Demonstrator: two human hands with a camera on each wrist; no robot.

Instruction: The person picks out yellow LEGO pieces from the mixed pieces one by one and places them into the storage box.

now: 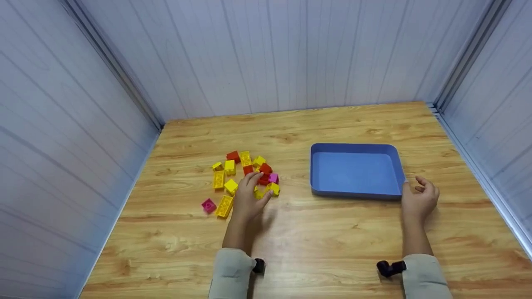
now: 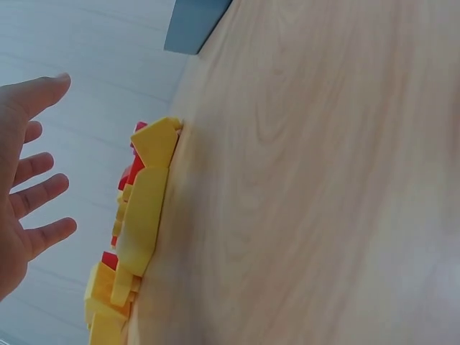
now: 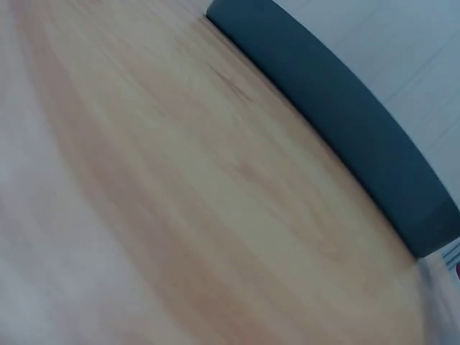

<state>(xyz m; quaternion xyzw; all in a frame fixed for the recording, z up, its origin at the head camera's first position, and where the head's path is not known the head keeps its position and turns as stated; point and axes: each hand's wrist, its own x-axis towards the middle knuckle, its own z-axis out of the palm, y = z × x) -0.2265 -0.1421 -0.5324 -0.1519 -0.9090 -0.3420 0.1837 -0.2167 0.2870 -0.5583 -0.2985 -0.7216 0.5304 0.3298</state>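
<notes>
One tray (image 1: pixel 353 172), long axis left-to-right

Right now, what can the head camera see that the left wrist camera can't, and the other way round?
Only the head view shows the right hand at the blue tray, the tray's inside, and the sleeves.

Only the left wrist view shows, from low down, the left hand with gaps between its fingers.

Both show that hand, yellow blocks, red blocks, the wooden table and the tray, though the wrist view catches just a bit of its outside.
</notes>
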